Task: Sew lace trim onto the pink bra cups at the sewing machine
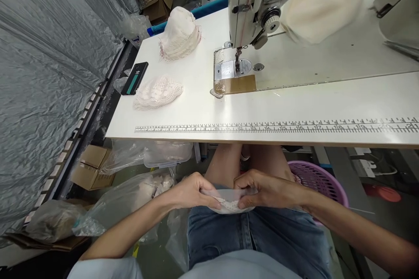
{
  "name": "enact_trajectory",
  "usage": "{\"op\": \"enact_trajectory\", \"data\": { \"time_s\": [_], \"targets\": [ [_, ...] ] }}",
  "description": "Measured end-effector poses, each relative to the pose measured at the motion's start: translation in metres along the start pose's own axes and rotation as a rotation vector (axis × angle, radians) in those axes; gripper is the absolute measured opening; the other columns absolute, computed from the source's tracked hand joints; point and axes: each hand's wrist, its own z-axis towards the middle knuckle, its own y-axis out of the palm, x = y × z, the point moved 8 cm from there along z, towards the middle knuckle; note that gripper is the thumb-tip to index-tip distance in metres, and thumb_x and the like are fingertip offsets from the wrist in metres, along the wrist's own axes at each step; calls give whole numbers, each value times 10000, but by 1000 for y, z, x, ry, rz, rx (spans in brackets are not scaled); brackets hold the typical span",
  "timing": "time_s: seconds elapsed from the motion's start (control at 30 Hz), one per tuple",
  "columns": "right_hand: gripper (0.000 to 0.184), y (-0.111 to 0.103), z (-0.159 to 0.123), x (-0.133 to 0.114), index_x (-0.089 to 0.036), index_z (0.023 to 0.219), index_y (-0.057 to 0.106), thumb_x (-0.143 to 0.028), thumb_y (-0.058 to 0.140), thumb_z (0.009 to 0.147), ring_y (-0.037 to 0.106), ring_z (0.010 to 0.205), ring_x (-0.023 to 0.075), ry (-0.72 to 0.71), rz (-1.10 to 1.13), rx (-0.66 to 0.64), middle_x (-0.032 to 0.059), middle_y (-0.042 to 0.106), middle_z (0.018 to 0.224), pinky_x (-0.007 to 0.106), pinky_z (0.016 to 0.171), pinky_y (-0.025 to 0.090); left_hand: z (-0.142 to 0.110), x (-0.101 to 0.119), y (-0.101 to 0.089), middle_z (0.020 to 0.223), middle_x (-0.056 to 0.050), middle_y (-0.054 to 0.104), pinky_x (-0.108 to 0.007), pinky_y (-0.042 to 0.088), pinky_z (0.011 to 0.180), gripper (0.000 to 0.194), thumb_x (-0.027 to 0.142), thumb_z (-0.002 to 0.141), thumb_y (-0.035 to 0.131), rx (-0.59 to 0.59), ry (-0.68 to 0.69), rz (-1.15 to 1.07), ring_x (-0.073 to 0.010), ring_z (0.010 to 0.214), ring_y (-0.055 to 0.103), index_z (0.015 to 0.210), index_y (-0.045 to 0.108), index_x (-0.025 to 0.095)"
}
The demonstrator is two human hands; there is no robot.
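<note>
Over my lap I hold a small white fabric piece [229, 202], smooth and sheer along its upper edge and textured lower down. My left hand [199, 192] pinches its left end between thumb and fingers. The right end is gripped by my right hand [258, 189], thumb in front and fingers bent behind. Above my hands is the white sewing table [196, 113], with a ruler scale [275, 128] along its front edge. A white lacy knitted cap [159, 92] lies at its left, and a stack of similar white pieces [180, 35] sits behind that.
A sewing machine [250, 4] stands at the upper right, with cream fabric [324, 6] under its arm. A black phone [135, 78] lies at the table's left edge. Below are a purple basket [319, 178], plastic bags [121, 200] and a cardboard box [93, 168].
</note>
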Motion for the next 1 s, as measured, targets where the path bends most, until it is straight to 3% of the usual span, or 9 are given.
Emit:
{"op": "enact_trajectory", "data": {
  "time_s": [0.23,0.4,0.67,0.83,1.0],
  "targets": [
    [166,4,6,-5,-125,762,643,-288,613,774,460,581,91,-16,-27,-14,-27,506,640,183,495,308,2,8,6,741,-23,709,-179,412,581,305,351,662,732,-61,25,111,-123,646,588,883,738,140],
    [189,0,-1,-8,-124,777,655,-309,617,779,506,609,107,-13,-30,-28,-4,567,685,192,518,343,3,10,6,844,-56,726,-211,474,675,268,323,690,708,-80,5,40,-156,748,635,890,739,147],
    [237,-1,-4,-4,-137,808,681,-360,664,728,529,618,115,-10,-35,-23,2,614,707,195,525,364,4,1,4,826,-65,728,-227,492,678,294,333,644,748,-59,-58,-42,-156,737,645,871,741,147],
    [148,-3,-2,-7,-134,751,677,-275,636,734,507,588,108,15,-96,28,-9,586,653,189,498,339,2,-1,3,807,-63,727,-222,486,679,277,313,643,752,-37,-82,-81,-134,702,636,859,741,139],
    [164,0,-2,-4,-109,741,680,-262,623,744,482,548,96,4,-50,-41,-18,553,607,183,476,322,0,0,5,775,-54,730,-209,488,668,238,273,621,768,-58,-96,-111,-123,684,634,817,744,139]
  ]
}}
